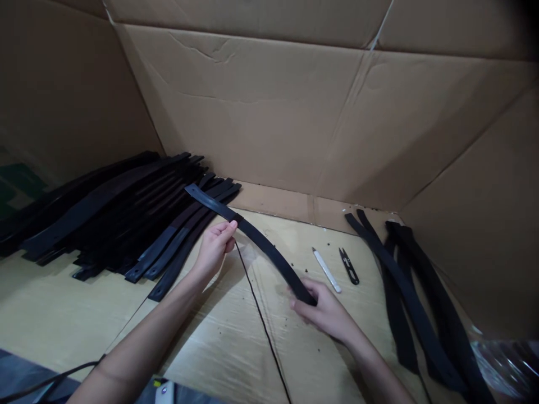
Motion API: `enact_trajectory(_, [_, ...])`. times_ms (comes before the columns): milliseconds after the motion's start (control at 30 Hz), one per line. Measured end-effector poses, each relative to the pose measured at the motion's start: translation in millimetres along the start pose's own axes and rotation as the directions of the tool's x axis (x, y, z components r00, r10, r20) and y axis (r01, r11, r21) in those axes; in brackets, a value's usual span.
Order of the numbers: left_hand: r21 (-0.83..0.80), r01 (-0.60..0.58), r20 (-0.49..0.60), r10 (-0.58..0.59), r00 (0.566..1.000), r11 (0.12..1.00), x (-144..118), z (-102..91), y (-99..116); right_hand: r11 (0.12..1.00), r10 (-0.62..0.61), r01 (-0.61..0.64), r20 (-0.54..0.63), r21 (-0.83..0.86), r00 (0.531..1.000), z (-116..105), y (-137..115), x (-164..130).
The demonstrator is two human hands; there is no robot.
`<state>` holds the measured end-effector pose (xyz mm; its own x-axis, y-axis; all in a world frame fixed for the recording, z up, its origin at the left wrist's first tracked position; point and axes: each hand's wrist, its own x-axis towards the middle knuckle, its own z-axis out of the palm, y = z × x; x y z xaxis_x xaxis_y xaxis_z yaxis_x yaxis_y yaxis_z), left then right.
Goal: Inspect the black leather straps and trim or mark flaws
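Observation:
A long black strap (261, 241) arches above the cardboard-covered table (219, 336). My left hand (215, 247) pinches it near its upper part, thumb and fingers closed on the edge. My right hand (324, 308) grips the strap's lower end close to the table. A thin black thread (259, 314) hangs from the strap near my left hand and trails across the table toward me.
A large pile of black straps (118, 219) lies at the left. Several more straps (416, 303) lie at the right. A white blade-like tool (327, 270) and small black thread snips (349, 266) lie between. Cardboard walls (269, 112) enclose the back and sides.

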<state>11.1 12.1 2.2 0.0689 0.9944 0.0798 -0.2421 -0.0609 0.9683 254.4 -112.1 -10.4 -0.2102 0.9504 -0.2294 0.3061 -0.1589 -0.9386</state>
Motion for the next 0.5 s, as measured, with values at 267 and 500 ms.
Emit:
enact_trajectory(267, [0.112, -0.061, -0.096, 0.072, 0.993, 0.992, -1.1, 1.2, 1.5, 0.972, 0.041, -0.084, 0.193, 0.22, 0.98, 3.5, 1.1, -3.7])
enact_trajectory(500, [0.144, -0.074, -0.131, 0.093, 0.987, 0.987, -1.1, 0.9, 1.1, 0.898, 0.148, -0.228, 0.23, 0.376, 0.962, 1.2, -4.0, -4.3])
